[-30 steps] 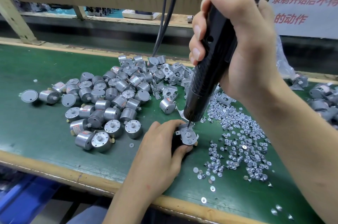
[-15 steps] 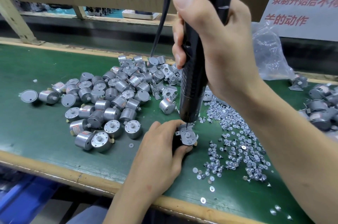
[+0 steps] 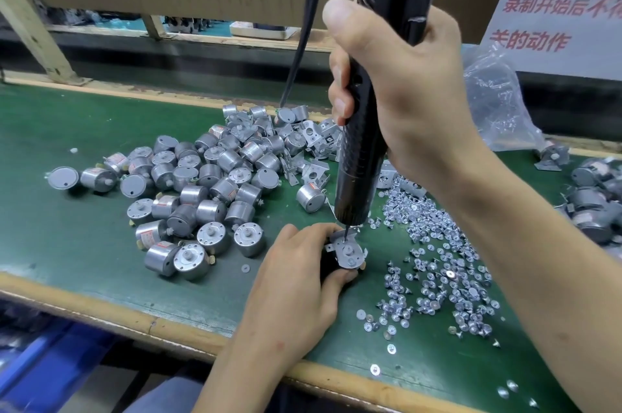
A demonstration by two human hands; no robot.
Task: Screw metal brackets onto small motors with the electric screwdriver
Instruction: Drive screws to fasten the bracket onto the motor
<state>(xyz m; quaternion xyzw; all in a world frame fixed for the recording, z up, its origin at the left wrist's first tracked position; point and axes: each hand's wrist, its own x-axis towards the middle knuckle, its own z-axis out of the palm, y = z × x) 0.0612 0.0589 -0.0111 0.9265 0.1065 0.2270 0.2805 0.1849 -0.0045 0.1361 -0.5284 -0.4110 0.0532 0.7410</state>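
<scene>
My left hand (image 3: 296, 281) grips a small motor with a metal bracket (image 3: 347, 251) lying on top of it, held on the green bench mat (image 3: 77, 237). My right hand (image 3: 400, 92) is wrapped round the black electric screwdriver (image 3: 361, 156), which stands almost upright. Its bit touches the bracket's upper left corner. A pile of silver motors (image 3: 202, 183) lies to the left, loose brackets (image 3: 313, 139) sit behind the screwdriver, and several small screws (image 3: 441, 261) are scattered to the right.
A clear plastic bag (image 3: 498, 102) lies at the back right below a white sign with red characters (image 3: 558, 8). More motors (image 3: 592, 200) sit at the far right edge. The screwdriver's black cable (image 3: 299, 42) runs up past a cardboard panel. A wooden strip edges the bench front (image 3: 134, 318).
The screwdriver has swung from a rightward tilt to nearly upright and my right hand has shifted left and down, the bit staying on the bracket. My left hand has kept still.
</scene>
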